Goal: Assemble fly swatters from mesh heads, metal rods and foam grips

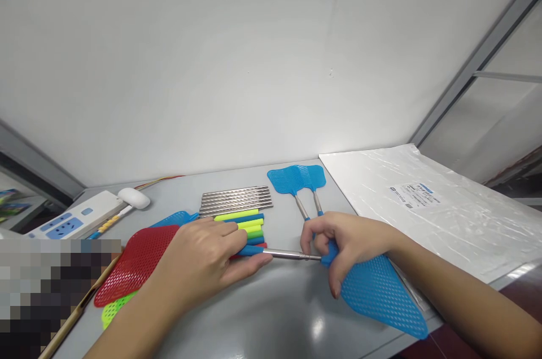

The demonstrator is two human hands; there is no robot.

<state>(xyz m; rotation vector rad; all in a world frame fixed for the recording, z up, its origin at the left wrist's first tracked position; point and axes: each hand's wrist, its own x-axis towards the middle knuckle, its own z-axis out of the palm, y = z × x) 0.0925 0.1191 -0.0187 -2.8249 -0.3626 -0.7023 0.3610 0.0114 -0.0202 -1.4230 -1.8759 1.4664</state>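
behind the table: a pale wall (254,77) fills most of my head view.
work surface: a grey table (279,308) meets that wall and carries everything laid out.
right side: a wide white package (364,173) lies flat, a printed label (417,195) on its face.
held piece: a blue swatter (381,294) is stretched between the two hands i watch, above the near part of the table, its mesh head at the right end and slanting down toward me.
finished-looking pair: two blue swatters (292,179) lie beyond the right hand, heads overlapping, shafts pointing my way.
left hand (207,246): fingers curl over the held swatter's handle, thumb beneath, a firm grasp.
right hand (347,237): thumb and fingers pinch the neck of the mesh head; i cannot tell whether the index fingertip touches the steel shaft (283,254).
left pile: a red mesh head (139,257) lies by the left forearm, over a partly hidden green one (116,309).
far left: a white power strip (99,202).
middle: steel rods (237,198) in a neat row, coloured handles (254,224) just nearer me, partly covered by the left hand.
smallest: a rounded white object (134,198) touching the strip.
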